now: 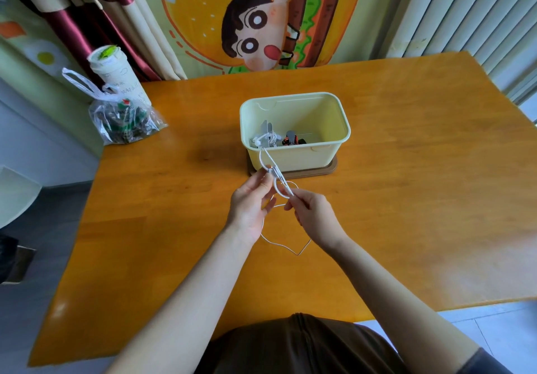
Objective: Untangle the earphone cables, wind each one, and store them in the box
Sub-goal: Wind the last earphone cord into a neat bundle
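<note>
Your left hand (252,203): forearm comes in from lower left, palm turned inward, fingers raised. Fingertips pinch white earphone cable (270,158) just in front of box (316,152).

Your right hand (315,215): forearm comes in from lower right, thumb and forefinger pinch same cable, slightly nearer you.

Hands close together above table (406,170), short loop between them. Cable climbs over box's near rim to wound white bundle (266,138) inside. Slack curls on table under your wrists. Box rests on brown lid (328,167).
</note>
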